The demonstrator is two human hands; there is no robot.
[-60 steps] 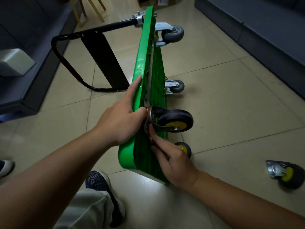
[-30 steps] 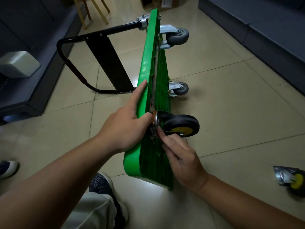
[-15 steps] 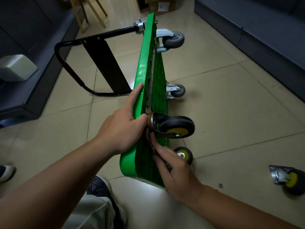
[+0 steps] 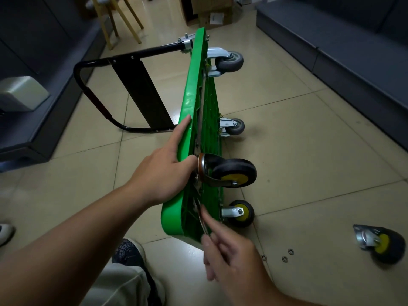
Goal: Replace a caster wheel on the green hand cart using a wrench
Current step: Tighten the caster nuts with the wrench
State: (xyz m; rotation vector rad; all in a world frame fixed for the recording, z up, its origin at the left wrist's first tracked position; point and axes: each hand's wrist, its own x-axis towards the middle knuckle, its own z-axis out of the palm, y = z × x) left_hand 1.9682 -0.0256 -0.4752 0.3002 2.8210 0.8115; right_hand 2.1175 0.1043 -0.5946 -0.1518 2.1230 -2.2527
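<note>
Green plastic, the hand cart [image 4: 194, 102] stood on its long side edge on the tiled floor [image 4: 309, 151], its ribbed underside facing right. A black caster wheel [image 4: 235, 173] with a yellow hub sat against that underside at the near upper corner. The left hand [image 4: 163, 173] gripped the cart's upper edge just beside the caster's plate, forefinger laid straight along the rim and thumb hooked over it. Lower down, the right hand [image 4: 231, 261], blurred, pinched a thin metal wrench [image 4: 202, 219] held against the underside near the cart's near end. Another yellow-hubbed caster [image 4: 241, 213] was fixed at the near lower corner, and two grey casters [image 4: 229, 61] at the far end. The black handle [image 4: 136, 89] lay spread out to the left. A loose caster [image 4: 384, 246] lay near the floor's right edge, a few small washers [image 4: 291, 251] between it and the cart.
</note>
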